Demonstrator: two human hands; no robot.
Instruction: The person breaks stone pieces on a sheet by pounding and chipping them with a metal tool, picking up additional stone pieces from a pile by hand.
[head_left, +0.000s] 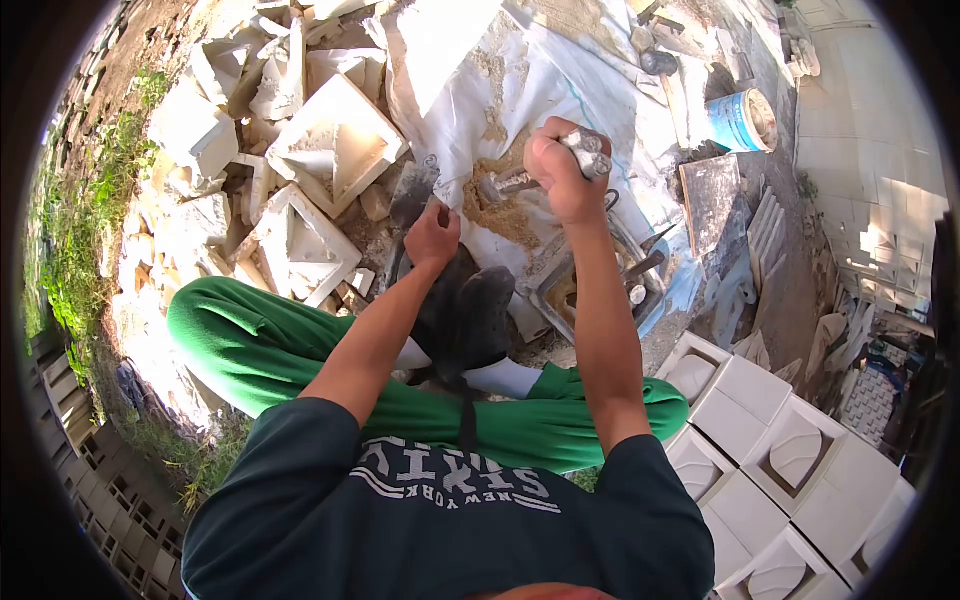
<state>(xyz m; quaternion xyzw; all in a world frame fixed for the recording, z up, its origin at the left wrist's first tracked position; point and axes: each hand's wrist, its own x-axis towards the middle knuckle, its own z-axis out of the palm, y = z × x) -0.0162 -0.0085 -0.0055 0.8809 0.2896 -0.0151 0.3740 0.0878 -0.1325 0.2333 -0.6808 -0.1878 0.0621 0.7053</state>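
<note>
My right hand (568,178) is a fist around a tool with a thick, whitish, caked handle end (586,152). A metal part (507,184) shows to the left of the fist, above sandy powder (500,215) on a white sheet (590,80); whether it belongs to the held tool is unclear. My left hand (433,236) has curled fingers, thumb near forefinger, right beside a dark grey piece (411,196). Whatever lies between those fingers is hidden. Below it, between my green-clad legs, are black shoe-like shapes (482,315).
A rectangular tray (655,300) with tools stands right of the sheet. Whitish block-like pieces (335,140) are heaped at left. A blue bucket (738,122) lies at upper right near a board (712,205). Patterned pale blocks (755,390) stand in rows at lower right.
</note>
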